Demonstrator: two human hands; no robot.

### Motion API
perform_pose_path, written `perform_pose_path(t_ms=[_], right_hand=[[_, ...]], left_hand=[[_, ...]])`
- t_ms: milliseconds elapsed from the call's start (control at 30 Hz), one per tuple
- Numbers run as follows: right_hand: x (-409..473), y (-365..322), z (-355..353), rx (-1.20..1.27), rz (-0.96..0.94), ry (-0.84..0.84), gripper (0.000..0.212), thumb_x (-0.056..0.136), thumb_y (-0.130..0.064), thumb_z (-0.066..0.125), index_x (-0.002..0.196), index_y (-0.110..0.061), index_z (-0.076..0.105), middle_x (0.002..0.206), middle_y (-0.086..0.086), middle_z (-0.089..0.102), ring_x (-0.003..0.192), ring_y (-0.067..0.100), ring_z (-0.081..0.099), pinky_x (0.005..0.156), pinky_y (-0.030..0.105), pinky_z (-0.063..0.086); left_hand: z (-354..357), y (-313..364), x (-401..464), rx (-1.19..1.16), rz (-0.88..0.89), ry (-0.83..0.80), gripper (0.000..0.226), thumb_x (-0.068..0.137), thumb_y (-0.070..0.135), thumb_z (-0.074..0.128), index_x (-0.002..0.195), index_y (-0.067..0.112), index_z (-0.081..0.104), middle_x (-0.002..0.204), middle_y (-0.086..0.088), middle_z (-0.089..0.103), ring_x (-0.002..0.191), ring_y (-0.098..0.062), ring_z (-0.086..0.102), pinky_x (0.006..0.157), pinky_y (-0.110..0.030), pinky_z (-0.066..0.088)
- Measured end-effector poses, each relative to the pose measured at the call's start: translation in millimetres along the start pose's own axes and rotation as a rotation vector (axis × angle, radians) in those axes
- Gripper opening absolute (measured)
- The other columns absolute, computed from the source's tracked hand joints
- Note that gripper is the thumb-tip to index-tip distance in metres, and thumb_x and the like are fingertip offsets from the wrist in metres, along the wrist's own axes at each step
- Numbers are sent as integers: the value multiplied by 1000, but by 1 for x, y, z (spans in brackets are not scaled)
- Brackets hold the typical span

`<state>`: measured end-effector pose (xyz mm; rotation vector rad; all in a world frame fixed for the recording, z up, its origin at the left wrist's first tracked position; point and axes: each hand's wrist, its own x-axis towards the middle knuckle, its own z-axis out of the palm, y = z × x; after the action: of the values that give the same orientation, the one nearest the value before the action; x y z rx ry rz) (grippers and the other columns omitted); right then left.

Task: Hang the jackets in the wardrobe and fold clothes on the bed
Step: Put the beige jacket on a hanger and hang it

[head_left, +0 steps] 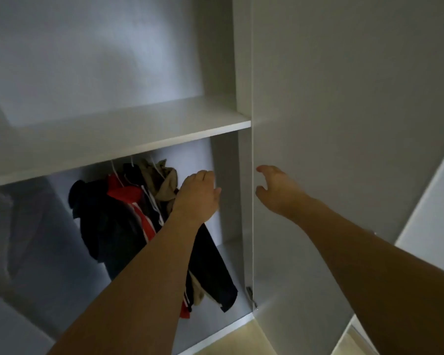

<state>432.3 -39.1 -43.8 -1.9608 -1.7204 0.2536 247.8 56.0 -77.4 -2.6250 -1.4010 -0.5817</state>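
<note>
Head view, close, facing open wardrobe (144,134), angled downward.

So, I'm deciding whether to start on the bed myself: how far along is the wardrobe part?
Looks mostly done: several jackets hang under the shelf. In hand: the left hand is at the rightmost jacket, grip hidden; the right hand, fingers loosely curled, is at the open door. The bed and any folding are out of view.
</note>
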Motion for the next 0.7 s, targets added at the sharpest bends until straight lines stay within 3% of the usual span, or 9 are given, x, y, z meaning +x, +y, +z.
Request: perform_pose_path(t_ms=[133,367,567,700], right_hand=[[-41,-2,-4,-24,85,44,56,96,-19,49,148,-14,31,153,7,33,135,26,38,107,29,30],[-158,28,-33,-121,345,168,56,94,-24,50,147,-17,33,151,3,36,132,24,43,107,34,34],[-302,65,-69,-189,574,275,53,95,-24,49,146,-16,34,151,2,36,132,21,42,106,31,34],[-426,87,-99,-230,731,351,54,95,-23,49,146,-16,34,151,2,37,133,22,42,107,33,34]], left_hand=[[7,24,-6,-24,198,-7,46,102,31,41,139,4,43,139,-13,48,127,-28,43,111,-35,26],[8,104,-53,-136,458,-63,48,101,28,40,143,7,37,147,-10,40,135,-28,33,116,-38,22],[-12,208,-121,-182,694,-10,41,95,24,51,130,1,52,131,-15,55,121,-32,48,109,-39,30],[-27,309,-186,-271,862,-9,42,99,29,45,134,6,47,138,-8,49,127,-26,43,112,-36,27]])
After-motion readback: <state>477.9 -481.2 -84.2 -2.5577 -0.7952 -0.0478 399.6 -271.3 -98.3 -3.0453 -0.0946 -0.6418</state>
